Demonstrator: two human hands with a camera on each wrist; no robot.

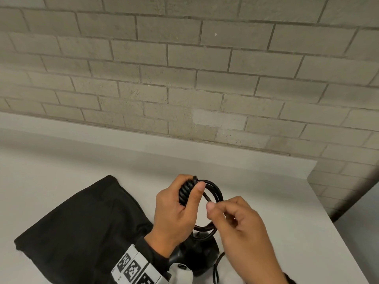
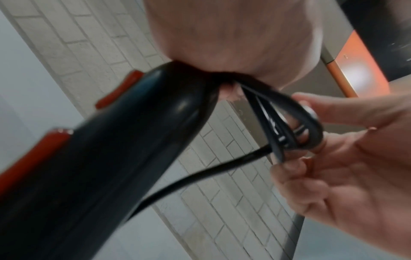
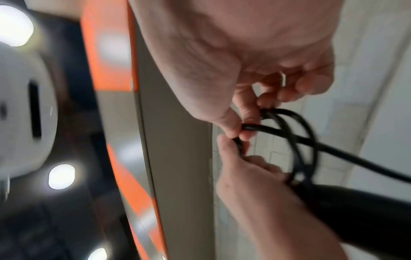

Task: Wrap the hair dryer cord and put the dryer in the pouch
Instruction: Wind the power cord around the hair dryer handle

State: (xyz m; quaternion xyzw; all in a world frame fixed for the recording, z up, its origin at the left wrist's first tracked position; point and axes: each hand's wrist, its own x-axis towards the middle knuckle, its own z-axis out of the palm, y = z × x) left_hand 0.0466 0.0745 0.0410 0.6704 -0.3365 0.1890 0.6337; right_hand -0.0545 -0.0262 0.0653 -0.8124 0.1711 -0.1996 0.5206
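Leftmost, the black pouch (image 1: pixel 82 226) lies flat on the white desk (image 1: pixel 256 191), its near edge beside the left wrist. Just right of it, the left hand (image 1: pixel 176 210) curls round the handle of the black hair dryer (image 2: pixel 115 158), thumb pressing the coiled cord (image 1: pixel 215 193) against it, with the dryer body hanging below the hand, close over the desk. Farther right, the right hand (image 1: pixel 242 224) pinches a strand of the cord between thumb and forefinger at the loop's edge, while the loose end trails down toward the desk.
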